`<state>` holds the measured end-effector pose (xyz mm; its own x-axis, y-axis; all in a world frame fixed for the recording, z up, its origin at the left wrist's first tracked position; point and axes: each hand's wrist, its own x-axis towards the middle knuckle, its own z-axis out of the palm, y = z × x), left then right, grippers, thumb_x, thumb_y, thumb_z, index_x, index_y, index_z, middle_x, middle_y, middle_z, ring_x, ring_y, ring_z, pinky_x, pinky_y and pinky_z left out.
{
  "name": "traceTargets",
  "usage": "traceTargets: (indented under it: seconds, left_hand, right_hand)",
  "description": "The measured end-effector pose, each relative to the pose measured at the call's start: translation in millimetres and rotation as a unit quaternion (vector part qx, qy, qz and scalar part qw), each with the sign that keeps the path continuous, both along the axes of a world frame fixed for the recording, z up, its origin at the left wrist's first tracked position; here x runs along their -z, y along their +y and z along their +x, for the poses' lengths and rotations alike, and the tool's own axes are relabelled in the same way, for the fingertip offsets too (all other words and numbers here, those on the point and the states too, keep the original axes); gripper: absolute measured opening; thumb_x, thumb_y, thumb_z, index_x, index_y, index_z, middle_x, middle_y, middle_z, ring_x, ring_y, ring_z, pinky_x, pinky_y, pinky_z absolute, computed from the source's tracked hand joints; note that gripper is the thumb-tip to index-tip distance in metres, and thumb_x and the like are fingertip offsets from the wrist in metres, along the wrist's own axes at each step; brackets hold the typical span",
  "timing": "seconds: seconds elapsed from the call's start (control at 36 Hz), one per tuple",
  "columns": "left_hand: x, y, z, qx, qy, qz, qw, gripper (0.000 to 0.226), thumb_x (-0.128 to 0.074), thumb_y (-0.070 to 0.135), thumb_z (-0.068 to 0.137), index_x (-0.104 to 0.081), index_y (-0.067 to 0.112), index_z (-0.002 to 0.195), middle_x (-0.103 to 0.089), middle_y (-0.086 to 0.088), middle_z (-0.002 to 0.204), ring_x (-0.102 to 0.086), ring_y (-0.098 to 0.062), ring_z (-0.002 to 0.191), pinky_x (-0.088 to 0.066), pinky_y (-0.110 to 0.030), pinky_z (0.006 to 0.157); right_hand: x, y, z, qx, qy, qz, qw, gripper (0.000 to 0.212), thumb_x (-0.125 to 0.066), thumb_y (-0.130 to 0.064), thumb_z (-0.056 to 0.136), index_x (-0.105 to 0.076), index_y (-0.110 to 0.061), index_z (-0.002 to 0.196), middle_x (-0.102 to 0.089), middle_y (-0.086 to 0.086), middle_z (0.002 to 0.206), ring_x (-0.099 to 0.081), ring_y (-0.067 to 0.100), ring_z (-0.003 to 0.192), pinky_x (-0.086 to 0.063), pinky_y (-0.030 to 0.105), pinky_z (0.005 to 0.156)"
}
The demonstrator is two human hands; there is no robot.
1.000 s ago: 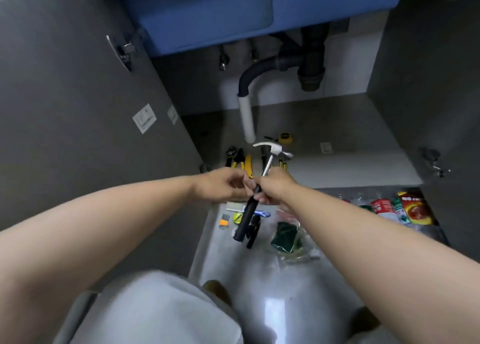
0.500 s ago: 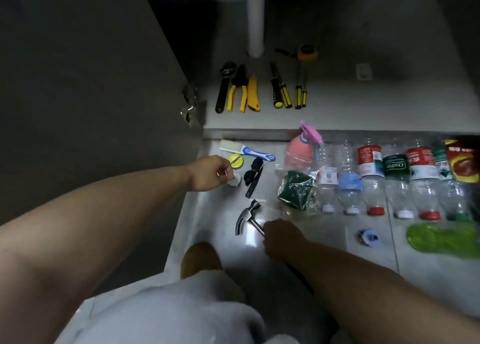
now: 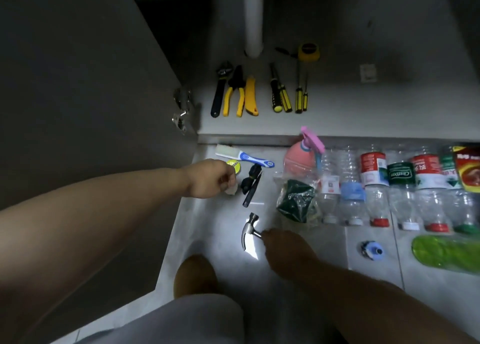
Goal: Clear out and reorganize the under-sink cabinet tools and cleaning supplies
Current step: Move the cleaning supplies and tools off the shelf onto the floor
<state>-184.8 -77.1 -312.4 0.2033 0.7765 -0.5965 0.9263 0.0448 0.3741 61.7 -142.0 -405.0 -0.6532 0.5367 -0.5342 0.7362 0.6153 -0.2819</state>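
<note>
My right hand (image 3: 285,250) is closed around the handle of a steel claw hammer (image 3: 249,233), whose head rests low on the floor tiles; the handle is hidden under my hand and arm. My left hand (image 3: 210,178) is closed on a small white object (image 3: 231,189) on the floor, beside a yellow roll of tape (image 3: 235,165). A white and blue brush (image 3: 244,156) and black tools (image 3: 252,185) lie just right of that hand. On the cabinet floor (image 3: 363,120) lie a wrench (image 3: 220,89), yellow pliers (image 3: 235,94), a yellow knife, screwdrivers (image 3: 279,94) and a tape measure (image 3: 307,51).
A pink spray bottle (image 3: 301,154), a bagged green scourer (image 3: 296,200) and a row of several plastic bottles (image 3: 376,187) lie on the tiles to the right, with a green bag (image 3: 446,250) and a blue cap (image 3: 371,250). The open cabinet door (image 3: 78,84) stands left; a white drainpipe (image 3: 253,19) drops behind.
The hammer came down from in front of the cabinet to the floor in my right hand. My left hand let go of it and closed on the small white object. The view tilted down.
</note>
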Motion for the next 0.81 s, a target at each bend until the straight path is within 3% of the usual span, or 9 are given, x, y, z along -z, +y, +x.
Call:
traceTargets:
  seconds: [0.17, 0.25, 0.33, 0.39, 0.47, 0.58, 0.64, 0.72, 0.81]
  left_hand:
    - [-31, 36, -4, -0.082, -0.051, 0.021, 0.995, 0.018, -0.058, 0.015, 0.100, -0.069, 0.013, 0.114, -0.068, 0.001, 0.105, -0.065, -0.017, 0.097, -0.054, -0.028, 0.087]
    - [-35, 54, -8, -0.103, -0.055, 0.038, 0.992, 0.018, -0.058, 0.013, 0.100, -0.067, 0.011, 0.116, -0.067, 0.001, 0.106, -0.063, -0.013, 0.096, -0.049, -0.016, 0.081]
    - [-29, 73, -11, -0.127, -0.040, 0.072, 0.988, 0.014, -0.061, 0.014, 0.099, -0.066, 0.015, 0.111, -0.067, -0.003, 0.114, -0.063, -0.017, 0.106, -0.052, -0.029, 0.094]
    - [-21, 86, -13, -0.151, -0.040, 0.097, 0.983, 0.015, -0.062, 0.011, 0.097, -0.064, 0.014, 0.111, -0.063, -0.007, 0.122, -0.063, -0.020, 0.110, -0.052, -0.031, 0.097]
    - [-8, 105, -19, -0.176, -0.007, 0.141, 0.974, 0.025, -0.061, 0.013, 0.095, -0.061, 0.016, 0.120, -0.050, -0.010, 0.128, -0.057, -0.022, 0.112, -0.041, -0.017, 0.093]
    - [6, 132, -26, -0.215, 0.036, 0.196, 0.956, 0.042, -0.053, 0.038, 0.100, -0.049, 0.026, 0.140, -0.045, -0.013, 0.134, -0.051, -0.034, 0.122, -0.042, -0.035, 0.105]
    - [13, 142, -30, -0.238, 0.034, 0.199, 0.950, 0.049, -0.049, 0.046, 0.100, -0.041, 0.032, 0.147, -0.040, -0.012, 0.141, -0.048, -0.035, 0.128, -0.041, -0.042, 0.110]
    - [27, 154, -36, -0.273, 0.040, 0.208, 0.939, 0.065, -0.059, 0.032, 0.094, -0.033, 0.037, 0.154, -0.032, -0.012, 0.154, -0.039, -0.036, 0.140, -0.036, -0.043, 0.117]
    - [43, 159, -34, -0.322, -0.013, 0.259, 0.911, 0.062, -0.057, 0.017, 0.097, -0.040, 0.039, 0.152, -0.038, -0.014, 0.147, -0.046, -0.037, 0.133, -0.038, -0.039, 0.115]
  right_hand:
    - [-77, 63, -28, -0.056, 0.130, 0.053, 0.989, 0.018, -0.044, -0.029, 0.096, -0.058, -0.018, 0.099, -0.065, 0.006, 0.101, -0.064, 0.030, 0.091, -0.052, 0.039, 0.077]
    - [-118, 107, -36, -0.050, 0.168, 0.077, 0.982, 0.019, -0.044, -0.032, 0.098, -0.058, -0.021, 0.093, -0.063, 0.000, 0.096, -0.062, 0.022, 0.081, -0.053, 0.038, 0.073]
    - [-140, 162, -34, 0.001, 0.177, 0.104, 0.979, 0.014, -0.044, -0.031, 0.097, -0.056, -0.027, 0.092, -0.055, -0.005, 0.095, -0.058, 0.019, 0.079, -0.052, 0.038, 0.071]
    - [-140, 202, -29, 0.059, 0.162, 0.134, 0.976, 0.013, -0.047, -0.029, 0.094, -0.059, -0.025, 0.095, -0.054, 0.001, 0.102, -0.058, 0.026, 0.087, -0.052, 0.039, 0.076]
    - [-130, 257, -16, 0.153, 0.108, 0.134, 0.973, 0.021, -0.054, -0.031, 0.092, -0.060, -0.024, 0.110, -0.049, 0.008, 0.117, -0.059, 0.031, 0.098, -0.051, 0.039, 0.086]
    - [-110, 317, -6, 0.176, 0.015, 0.113, 0.978, 0.039, -0.050, -0.028, 0.098, -0.051, -0.015, 0.134, -0.046, 0.016, 0.138, -0.044, 0.035, 0.129, -0.043, 0.041, 0.106]
    - [-103, 341, -9, 0.175, -0.005, 0.112, 0.978, 0.042, -0.051, -0.022, 0.097, -0.044, -0.011, 0.137, -0.042, 0.021, 0.140, -0.045, 0.040, 0.127, -0.043, 0.045, 0.105]
    - [-93, 365, -19, 0.177, 0.014, 0.142, 0.974, 0.065, -0.059, -0.011, 0.090, -0.034, -0.017, 0.150, -0.034, 0.019, 0.148, -0.040, 0.041, 0.133, -0.039, 0.046, 0.109]
    - [-81, 380, -28, 0.168, 0.043, 0.171, 0.970, 0.085, -0.069, -0.010, 0.083, -0.027, -0.026, 0.155, -0.013, 0.013, 0.161, -0.028, 0.042, 0.140, -0.037, 0.048, 0.110]
